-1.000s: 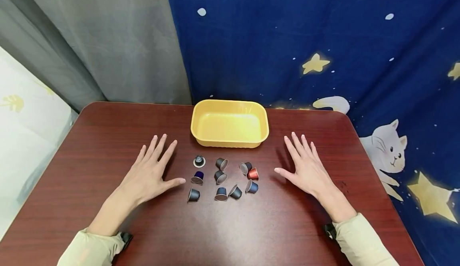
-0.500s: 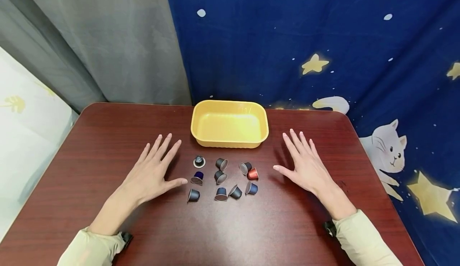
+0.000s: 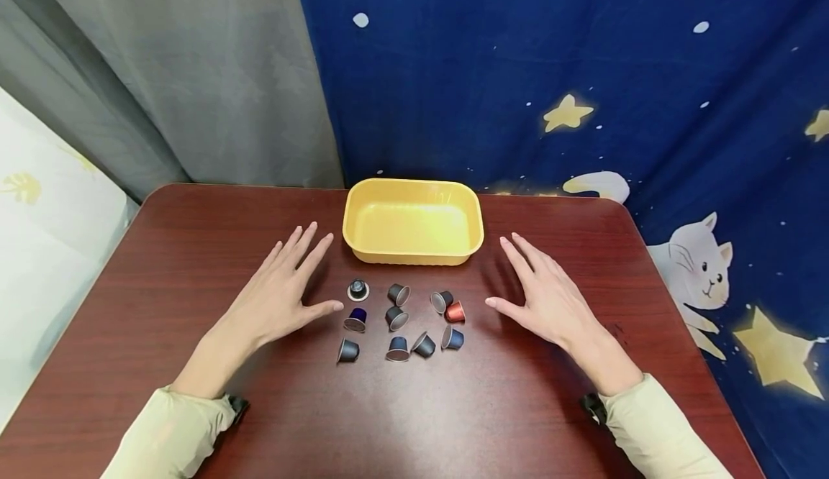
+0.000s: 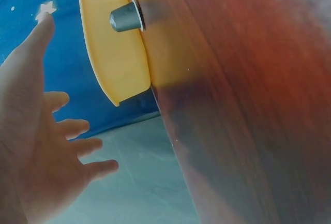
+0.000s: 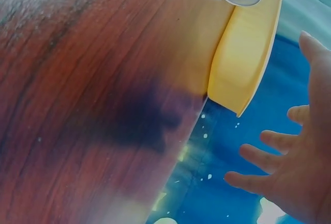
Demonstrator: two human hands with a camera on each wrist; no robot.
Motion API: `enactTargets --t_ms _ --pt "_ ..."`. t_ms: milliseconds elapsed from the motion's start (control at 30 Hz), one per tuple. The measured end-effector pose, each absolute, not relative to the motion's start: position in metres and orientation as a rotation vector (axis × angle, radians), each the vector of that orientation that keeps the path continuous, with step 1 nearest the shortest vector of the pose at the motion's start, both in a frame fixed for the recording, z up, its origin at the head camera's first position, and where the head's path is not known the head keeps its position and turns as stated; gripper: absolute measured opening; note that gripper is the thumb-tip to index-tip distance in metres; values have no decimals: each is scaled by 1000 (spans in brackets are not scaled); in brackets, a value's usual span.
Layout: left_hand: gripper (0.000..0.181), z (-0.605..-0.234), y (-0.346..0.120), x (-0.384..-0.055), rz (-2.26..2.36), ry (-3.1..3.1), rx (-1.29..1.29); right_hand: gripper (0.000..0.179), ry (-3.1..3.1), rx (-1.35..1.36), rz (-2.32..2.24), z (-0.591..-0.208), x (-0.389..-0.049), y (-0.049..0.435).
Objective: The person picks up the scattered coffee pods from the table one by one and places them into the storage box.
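Note:
Several coffee capsules lie loosely grouped mid-table. My left hand (image 3: 278, 295), fingers spread and holding nothing, is beside the group, nearest a purple capsule (image 3: 356, 319) and a black capsule (image 3: 358, 289) standing on its pale rim. A dark capsule (image 3: 348, 351) lies nearer me. On the group's other side my right hand (image 3: 550, 299) is spread too, its thumb pointing toward a red capsule (image 3: 456, 311) and a blue capsule (image 3: 452, 338). More dark capsules (image 3: 398, 349) lie between. In the left wrist view a greenish-looking capsule (image 4: 125, 17) appears before the yellow bin; the right wrist view shows the red one.
Behind the capsules, near the table's far edge, stands a yellow rectangular bin (image 3: 413, 257) with nothing seen inside. The dark red wooden table (image 3: 401, 421) has rounded far corners. Grey curtain (image 3: 194, 69) and blue starry curtain (image 3: 453, 69) hang behind it.
Both hands have moved inward toward the capsules, the left also slightly forward. The right hand has turned a little more onto its side. Capsules and bin stay put.

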State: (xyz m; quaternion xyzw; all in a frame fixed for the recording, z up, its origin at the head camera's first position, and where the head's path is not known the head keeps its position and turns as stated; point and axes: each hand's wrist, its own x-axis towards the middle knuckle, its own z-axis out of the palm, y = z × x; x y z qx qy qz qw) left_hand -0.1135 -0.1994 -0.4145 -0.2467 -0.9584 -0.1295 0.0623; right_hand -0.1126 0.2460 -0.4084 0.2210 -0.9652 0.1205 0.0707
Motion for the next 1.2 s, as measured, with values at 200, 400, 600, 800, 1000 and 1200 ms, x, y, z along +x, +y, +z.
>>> enactTargets --t_ms 200,400,600,800,1000,1200 --pt "103 -415 -199 -123 -420 -2884 -758 96 -2863 742 347 -403 -112 242" --pt "102 -417 -198 -131 -482 -2894 -777 91 -2855 764 321 -399 -109 237" --pt "98 -422 -198 -141 -509 -2855 -798 88 -2832 819 329 -400 -106 232" --pt "96 -424 -197 -147 -528 -2824 -804 81 -2853 820 331 -401 -101 227" --pt "95 -426 -193 -156 -597 -2828 -775 72 -2890 846 350 -405 -98 223" --pt "95 -426 -190 -162 -656 -2853 -753 68 -2926 882 367 -410 -98 221"
